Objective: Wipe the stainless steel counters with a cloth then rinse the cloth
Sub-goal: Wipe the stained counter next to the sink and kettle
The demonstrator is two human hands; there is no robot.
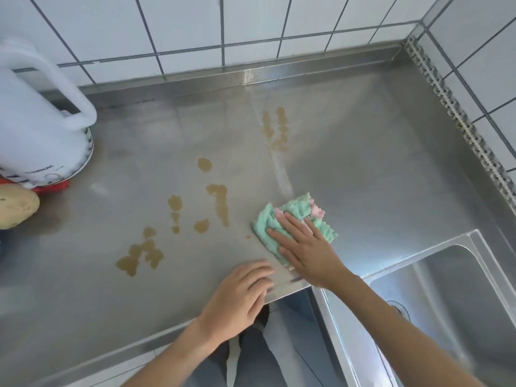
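Flatly, right hand (304,247) fingers straight on green cloth (296,222), left hand (240,297) relaxed on counter (377,169) edge

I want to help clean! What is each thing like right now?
Counter: smeared with brown spills.
Cloth: crumpled, pressed flat on the counter.
Right hand: fingers straight, pressing the cloth.
Left hand: resting on the counter edge.
Sink: no water visible.

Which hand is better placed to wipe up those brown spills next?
The right hand. It already presses flat on the cloth, just right of the brown spills. The left hand only rests on the counter edge, with no cloth.
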